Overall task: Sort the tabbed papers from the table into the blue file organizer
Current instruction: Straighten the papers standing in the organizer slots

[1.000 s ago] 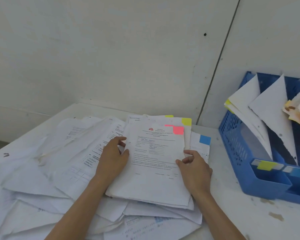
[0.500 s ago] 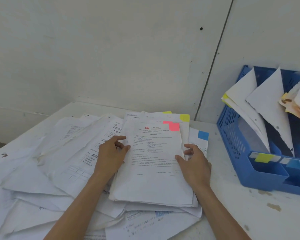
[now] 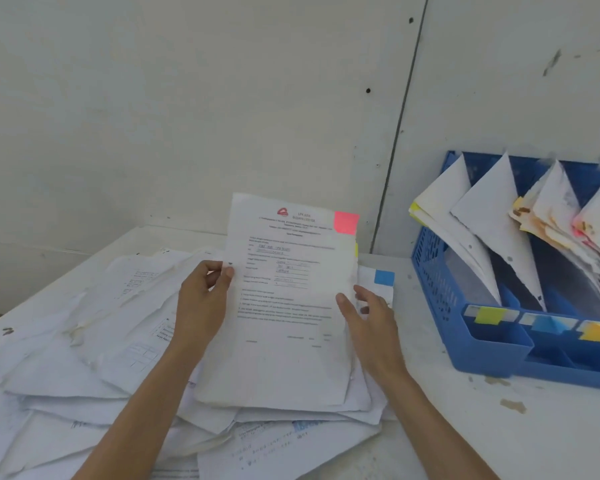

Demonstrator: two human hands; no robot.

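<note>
The printed form (image 3: 284, 306) carries a red logo (image 3: 282, 212) at its head and a pink tab (image 3: 346, 222) at its top right corner; its text is too blurred to read. It stands tilted up, left of the blue file organizer (image 3: 440, 289). The left hand (image 3: 201, 303) pinches its left edge. The right hand (image 3: 371, 323) is spread, thumb on the right edge, fingers straight.

Soft even daylight, slight blur, wide-angle bowing.
</note>
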